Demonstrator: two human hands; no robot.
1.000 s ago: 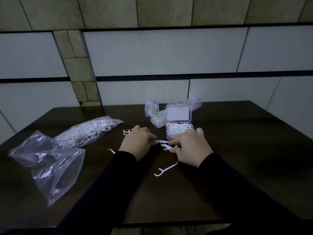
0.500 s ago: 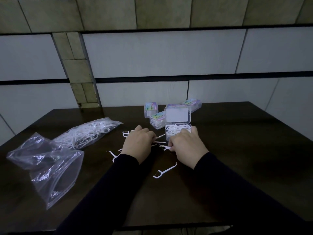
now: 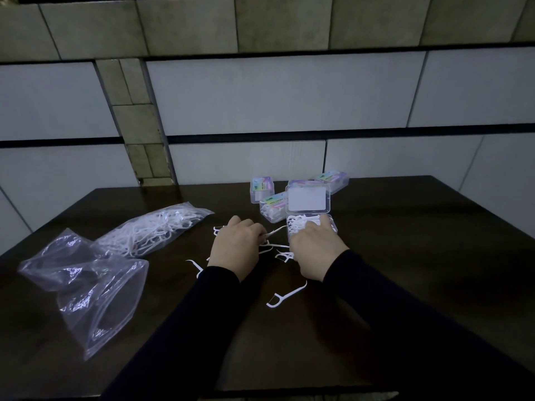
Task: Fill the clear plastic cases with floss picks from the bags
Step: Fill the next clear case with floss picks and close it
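Dark worktop (image 3: 405, 270), head view. Open case (image 3: 311, 227) sits mid-worktop, lid (image 3: 307, 199) propped up behind it, tray already piled with white floss picks. Right hand (image 3: 317, 250) is at the tray's near edge, fingers curled down onto the pile; cannot tell whether they pinch picks or just press them in. Left hand (image 3: 236, 247) is just left of the case, fingers clenched round a single pick (image 3: 275, 231) whose tip points toward the tray. Loose picks (image 3: 275, 250) lie between the two hands, one stray pick (image 3: 286, 295) nearer the body, another (image 3: 194, 266) by the left sleeve. Full bag (image 3: 153, 230) of picks lies at left, well apart from the case; an empty-looking bag (image 3: 86, 287) crumples in front of it. Three closed cases (image 3: 272, 209) with coloured labels stand behind the open one. Judgement: mid-fill, this case nearly full. Risks: the pile stands above the rim, so more picks may spill out or stop the lid closing; pushing down on the near edge could tip or slide the light case into the ones behind; the picks hook together, so lifting one may drag others off; strays near the sleeves could get swept away.
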